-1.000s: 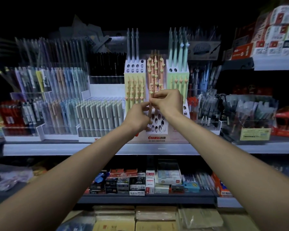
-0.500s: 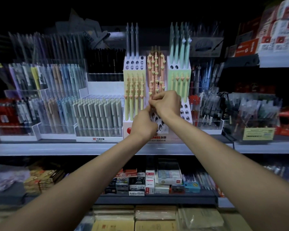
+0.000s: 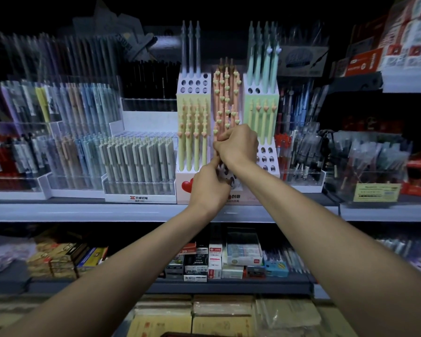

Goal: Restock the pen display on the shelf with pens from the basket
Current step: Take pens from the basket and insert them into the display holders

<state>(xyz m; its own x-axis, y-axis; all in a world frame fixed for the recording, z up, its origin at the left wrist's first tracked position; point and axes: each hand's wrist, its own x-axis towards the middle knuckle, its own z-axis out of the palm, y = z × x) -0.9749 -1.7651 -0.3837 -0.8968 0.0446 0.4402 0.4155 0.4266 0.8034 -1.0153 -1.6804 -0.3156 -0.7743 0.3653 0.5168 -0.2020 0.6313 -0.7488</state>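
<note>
The white tiered pen display (image 3: 266, 158) stands on the shelf (image 3: 83, 211), with yellow pens (image 3: 195, 139), orange heart-topped pens (image 3: 226, 98) and green pens (image 3: 263, 120) in its holes. My right hand (image 3: 240, 147) is curled in front of the lower orange rows and grips an orange pen (image 3: 218, 136) near its top. Just below, my left hand (image 3: 209, 187) pinches the pen's lower end, with its index finger pointing up against the right hand. Both hands hide most of the pen. The basket is out of view.
Clear trays of grey, blue and brown pens (image 3: 139, 159) fill the shelf to the left, and more pen bins (image 3: 370, 161) stand to the right. On the lower shelf are small boxes of erasers and leads (image 3: 243, 249). Wrapped packs (image 3: 219, 310) lie below.
Both hands have come down along the orange column. My left hand has dropped below the right, from level with it to the display's lowest holes.
</note>
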